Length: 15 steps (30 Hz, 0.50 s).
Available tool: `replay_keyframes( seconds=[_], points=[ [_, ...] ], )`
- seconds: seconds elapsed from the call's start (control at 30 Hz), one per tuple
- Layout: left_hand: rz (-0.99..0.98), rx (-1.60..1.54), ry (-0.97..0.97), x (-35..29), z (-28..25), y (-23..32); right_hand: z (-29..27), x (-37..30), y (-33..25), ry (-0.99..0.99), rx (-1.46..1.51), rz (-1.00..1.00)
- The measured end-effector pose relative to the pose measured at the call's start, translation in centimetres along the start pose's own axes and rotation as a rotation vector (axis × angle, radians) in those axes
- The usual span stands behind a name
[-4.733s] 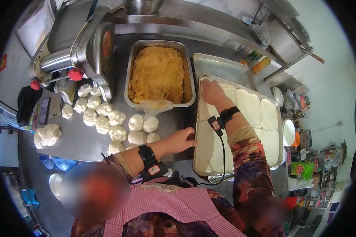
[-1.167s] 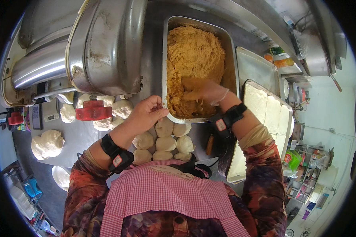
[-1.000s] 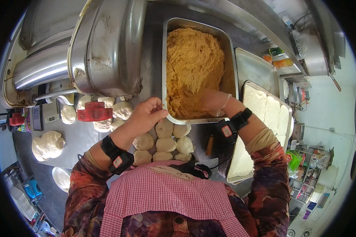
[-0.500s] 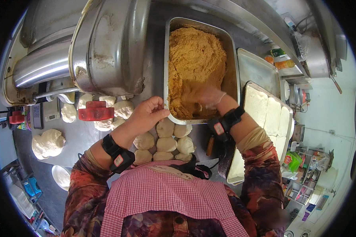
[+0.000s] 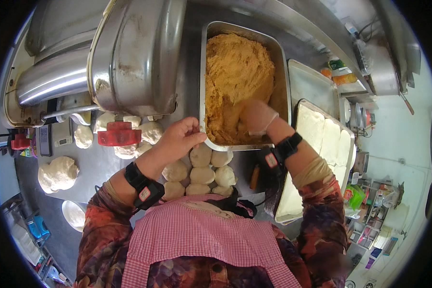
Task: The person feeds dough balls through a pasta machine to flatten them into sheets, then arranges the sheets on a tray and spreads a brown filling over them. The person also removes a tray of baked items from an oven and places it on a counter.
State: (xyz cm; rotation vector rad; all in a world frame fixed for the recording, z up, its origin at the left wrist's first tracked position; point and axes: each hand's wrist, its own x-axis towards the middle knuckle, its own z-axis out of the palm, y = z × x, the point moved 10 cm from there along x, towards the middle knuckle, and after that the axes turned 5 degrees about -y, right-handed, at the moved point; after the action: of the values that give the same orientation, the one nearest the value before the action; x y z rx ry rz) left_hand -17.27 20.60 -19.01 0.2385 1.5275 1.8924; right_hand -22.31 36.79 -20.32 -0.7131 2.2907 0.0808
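A deep metal pan (image 5: 283, 77) holds a large mound of orange-brown paste (image 5: 237, 65). My left hand (image 5: 181, 138) grips the pan's near left corner, thumb at the rim and fingers curled. Inside the pan my right hand (image 5: 258, 117), in what looks like a clear thin glove, presses into the near part of the paste. Its fingers are blurred and partly sunk out of sight, so their pose is unclear. Just below the pan sit rows of round dough balls (image 5: 202, 175), close to my apron.
To the right lie a tray with pale dough sheets (image 5: 312, 126) and another shallow tray (image 5: 314, 84). A big steel machine with a red knob (image 5: 118, 134) stands at left, above more dough. A large dough lump (image 5: 58, 174) and white bowl (image 5: 74, 214) are farther left.
My right hand has shifted slightly to the right within the paste. My left hand stays at the pan's corner.
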Motion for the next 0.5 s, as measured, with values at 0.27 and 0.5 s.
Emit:
replay_keyframes(
  seconds=[0.27, 0.5],
  points=[
    [0.056, -0.046, 0.009, 0.2, -0.1, -0.4, 2.3, -2.4, 0.0, -0.319, 0.364, -0.003],
    [0.027, -0.063, 0.021, 0.1, -0.1, 0.0, 1.2, -2.6, 0.5, -0.047, 0.433, 0.061]
  ],
)
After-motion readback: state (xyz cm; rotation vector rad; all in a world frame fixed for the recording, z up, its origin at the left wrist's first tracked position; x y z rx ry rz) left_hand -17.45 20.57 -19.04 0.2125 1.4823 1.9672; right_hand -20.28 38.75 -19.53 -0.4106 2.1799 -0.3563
